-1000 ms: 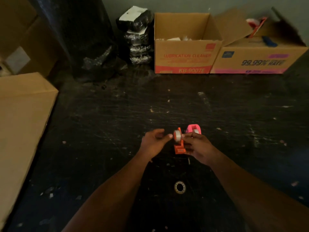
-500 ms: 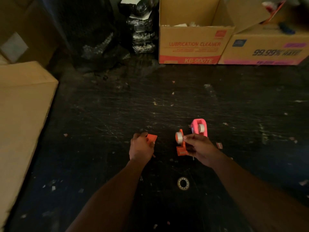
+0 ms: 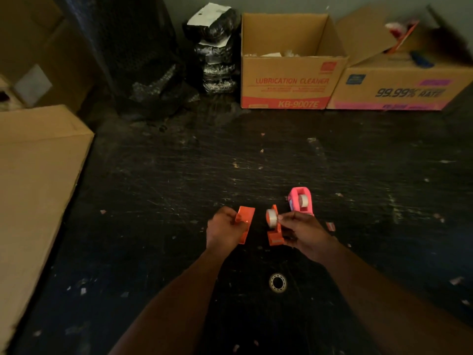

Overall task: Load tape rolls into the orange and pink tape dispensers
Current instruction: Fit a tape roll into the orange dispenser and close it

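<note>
The orange tape dispenser is in two halves over the dark table. My left hand [image 3: 225,230] grips the loose orange half [image 3: 245,221], a flat side panel. My right hand [image 3: 303,233] holds the other orange half [image 3: 275,235], which carries a whitish tape roll [image 3: 271,218] on its hub. The two halves are a small gap apart. Just behind my right hand stands the pink dispenser [image 3: 297,201] on the table, with a tape roll [image 3: 303,200] inside it.
A small ring-shaped roll core [image 3: 277,283] lies on the table between my forearms. Two open cardboard boxes [image 3: 289,83] [image 3: 399,88] stand at the back right, black wrapped bundles [image 3: 215,60] at the back middle, a large carton [image 3: 33,180] at the left.
My left hand pulled away to the left, then came back holding the loose orange half up beside the half in my right hand. The view shifted a little.
</note>
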Demonstrator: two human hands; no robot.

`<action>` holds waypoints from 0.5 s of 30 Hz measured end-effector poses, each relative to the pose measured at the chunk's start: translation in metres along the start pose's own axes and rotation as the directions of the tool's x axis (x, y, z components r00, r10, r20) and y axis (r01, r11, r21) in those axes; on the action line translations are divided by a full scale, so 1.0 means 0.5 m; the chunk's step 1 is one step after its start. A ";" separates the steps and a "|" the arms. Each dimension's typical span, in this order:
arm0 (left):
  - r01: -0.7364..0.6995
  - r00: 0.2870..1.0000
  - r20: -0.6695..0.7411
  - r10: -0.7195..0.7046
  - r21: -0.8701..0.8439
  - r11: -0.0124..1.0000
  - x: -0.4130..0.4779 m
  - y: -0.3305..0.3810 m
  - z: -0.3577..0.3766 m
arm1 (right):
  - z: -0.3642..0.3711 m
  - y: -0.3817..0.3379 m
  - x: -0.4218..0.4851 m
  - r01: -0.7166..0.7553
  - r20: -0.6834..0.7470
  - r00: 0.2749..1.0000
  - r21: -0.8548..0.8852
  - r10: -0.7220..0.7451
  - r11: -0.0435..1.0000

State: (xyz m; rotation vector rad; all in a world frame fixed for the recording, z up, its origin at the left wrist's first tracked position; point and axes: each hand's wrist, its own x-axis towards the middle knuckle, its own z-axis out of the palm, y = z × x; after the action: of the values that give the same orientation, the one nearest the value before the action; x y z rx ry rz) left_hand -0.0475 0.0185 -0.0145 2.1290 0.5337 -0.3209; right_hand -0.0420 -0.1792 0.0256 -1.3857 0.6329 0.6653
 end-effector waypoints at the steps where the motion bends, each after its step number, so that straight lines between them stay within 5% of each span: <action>1: -0.003 1.000 0.008 0.003 -0.046 0.999 -0.001 0.009 0.001 | 0.002 0.000 0.002 0.007 0.003 1.000 0.000 -0.007 1.000; 9: -0.026 0.992 0.113 0.057 -0.259 0.965 -0.009 0.062 0.008 | 0.018 -0.015 -0.004 0.065 0.012 0.998 0.047 -0.065 0.997; 15: 0.147 0.953 0.303 -0.002 -0.456 0.878 -0.035 0.080 0.004 | 0.014 -0.021 -0.025 0.079 0.009 0.997 0.084 -0.080 0.993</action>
State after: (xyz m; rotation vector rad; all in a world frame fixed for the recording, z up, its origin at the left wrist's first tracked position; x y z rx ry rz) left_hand -0.0432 -0.0078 0.0201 1.5513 0.4639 -0.4881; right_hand -0.0421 -0.1737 0.0423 -1.3215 0.5865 0.5775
